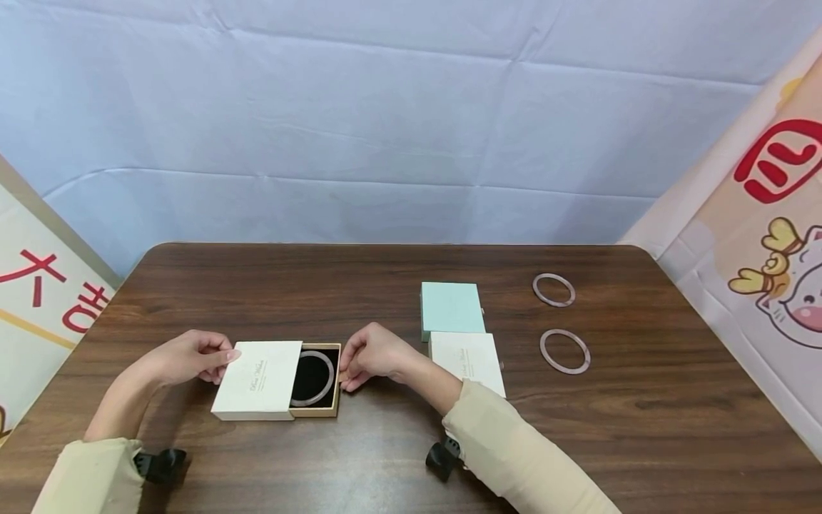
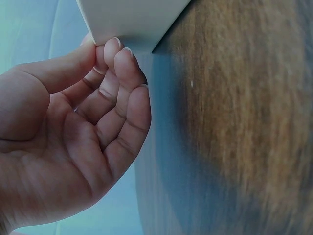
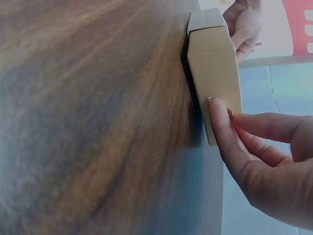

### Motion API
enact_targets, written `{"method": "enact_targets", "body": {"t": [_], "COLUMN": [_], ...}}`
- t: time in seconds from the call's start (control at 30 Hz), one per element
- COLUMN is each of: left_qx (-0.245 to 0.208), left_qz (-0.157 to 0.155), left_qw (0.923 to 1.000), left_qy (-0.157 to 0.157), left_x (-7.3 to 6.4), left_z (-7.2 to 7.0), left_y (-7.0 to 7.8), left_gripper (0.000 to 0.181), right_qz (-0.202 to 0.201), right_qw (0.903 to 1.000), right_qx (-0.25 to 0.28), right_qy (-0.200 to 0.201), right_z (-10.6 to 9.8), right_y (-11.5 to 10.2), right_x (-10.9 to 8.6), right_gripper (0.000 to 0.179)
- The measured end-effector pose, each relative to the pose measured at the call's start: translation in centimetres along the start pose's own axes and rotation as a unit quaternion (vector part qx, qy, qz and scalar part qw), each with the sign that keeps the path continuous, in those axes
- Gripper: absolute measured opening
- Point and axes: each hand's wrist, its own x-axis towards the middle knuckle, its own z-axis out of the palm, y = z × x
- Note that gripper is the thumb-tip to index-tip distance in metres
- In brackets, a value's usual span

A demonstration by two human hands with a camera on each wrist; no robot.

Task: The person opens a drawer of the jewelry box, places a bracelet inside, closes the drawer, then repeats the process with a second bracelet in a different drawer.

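A white jewelry box point(image 1: 260, 378) lies on the table, its inner drawer point(image 1: 316, 412) partly out to the right. In the drawer's black lining sits a pale bangle point(image 1: 330, 370), its left part under the white cover. My left hand point(image 1: 186, 359) grips the cover's left end between thumb and fingers; the left wrist view shows this hold on the box corner point(image 2: 129, 22). At the other side, my right hand point(image 1: 379, 355) pinches a small tab on the drawer's end. The right wrist view shows the thumb and fingers point(image 3: 225, 127) against the tan drawer wall point(image 3: 212, 68).
Right of my right hand lie a mint-green box point(image 1: 452, 307) and a second white box point(image 1: 467, 357), touching each other. Two more bangles, a far one point(image 1: 554, 303) and a near one point(image 1: 565, 369), lie farther right on the brown wooden table point(image 1: 655, 400). A pale cloth point(image 1: 385, 121) hangs behind.
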Motion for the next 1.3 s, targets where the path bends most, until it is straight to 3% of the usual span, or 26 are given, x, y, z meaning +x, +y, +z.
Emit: {"method": "enact_targets", "body": {"t": [0.73,1.3], "left_qx": [-0.009,-0.006], "left_qz": [-0.008,0.004], "left_qw": [0.9999,1.0000], "left_qy": [0.003,-0.003], "left_x": [-0.04,-0.06], "left_z": [-0.11,0.07], "left_y": [0.14,-0.06], "left_gripper": [0.020,0.022], "right_qz": [-0.017,0.001], "right_qw": [0.9997,0.9999], "right_qx": [0.018,0.011], "right_qy": [-0.006,0.004], "right_z": [0.45,0.63], "right_y": [-0.03,-0.18], "right_x": [0.60,0.93], "right_gripper": [0.014,0.011]}}
